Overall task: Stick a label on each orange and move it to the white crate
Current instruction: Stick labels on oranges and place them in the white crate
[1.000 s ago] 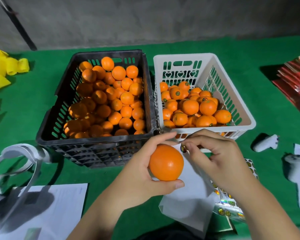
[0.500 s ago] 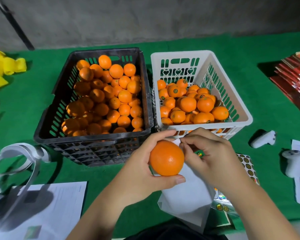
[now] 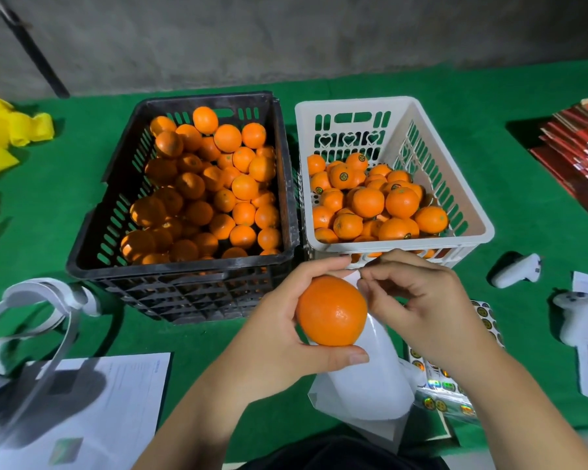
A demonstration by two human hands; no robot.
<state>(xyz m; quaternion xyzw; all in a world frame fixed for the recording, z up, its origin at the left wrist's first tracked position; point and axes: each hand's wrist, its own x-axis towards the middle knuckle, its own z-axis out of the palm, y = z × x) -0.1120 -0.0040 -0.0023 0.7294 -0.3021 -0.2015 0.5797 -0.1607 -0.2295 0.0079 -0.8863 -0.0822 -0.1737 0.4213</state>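
Green felt-like cloth (image 3: 319, 86) covers the table. At its far left edge lie crumpled yellow foam sleeves (image 3: 11, 130), and nearer the camera a curled white paper strip (image 3: 38, 300) rests beside printed white paper sheets (image 3: 92, 401). Next comes the slotted black plastic crate (image 3: 184, 266), heaped with plain oranges (image 3: 201, 198). Touching its right wall stands the slotted white plastic crate (image 3: 398, 245), partly filled with labelled oranges (image 3: 370, 198) — round dark stickers show on several.

In front of the two crates, the left hand (image 3: 272, 334) grips a single round orange (image 3: 331, 310), thumb under it and fingers curled over its top, held above the table and not in either crate. The right hand (image 3: 421, 310) is just beside the orange's upper right, fingertips pinched together against it; whether a sticker sits between them cannot be told. Under the hands lies a glossy white backing sheet (image 3: 364, 385), and a sheet of round stickers (image 3: 455, 385) shows past the right wrist. Further right — two small white plastic devices (image 3: 513, 269), then stacked red booklets (image 3: 581, 147).
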